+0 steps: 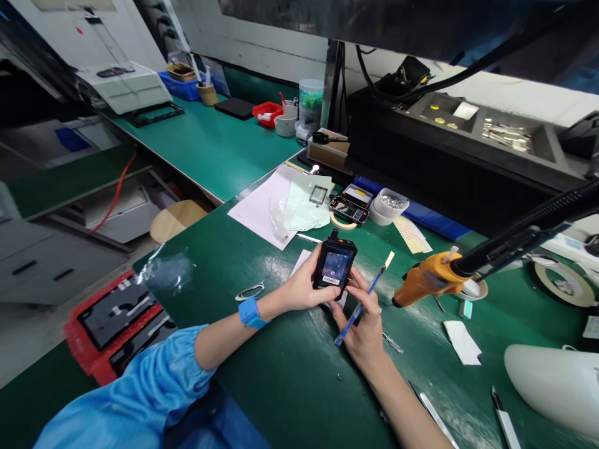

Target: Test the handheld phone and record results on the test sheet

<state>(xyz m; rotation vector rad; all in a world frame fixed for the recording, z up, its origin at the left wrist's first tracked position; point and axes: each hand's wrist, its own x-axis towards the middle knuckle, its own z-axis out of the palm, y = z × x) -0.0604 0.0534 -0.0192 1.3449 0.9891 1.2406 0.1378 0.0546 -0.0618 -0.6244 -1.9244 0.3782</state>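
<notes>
Both hands grip a black handheld device point(335, 265) above the green table point(281, 374) — the left hand point(303, 287) wraps its left edge, while the right hand point(362, 324) steadies its lower right corner and also pinches a blue brush point(365, 298). An orange electric screwdriver point(428, 277) hangs just right of the device.

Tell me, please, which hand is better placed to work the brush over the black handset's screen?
The right hand, I would judge: it already holds the blue brush beside the handset. The left hand grips the handset's side, steadying it above the green mat.
</notes>
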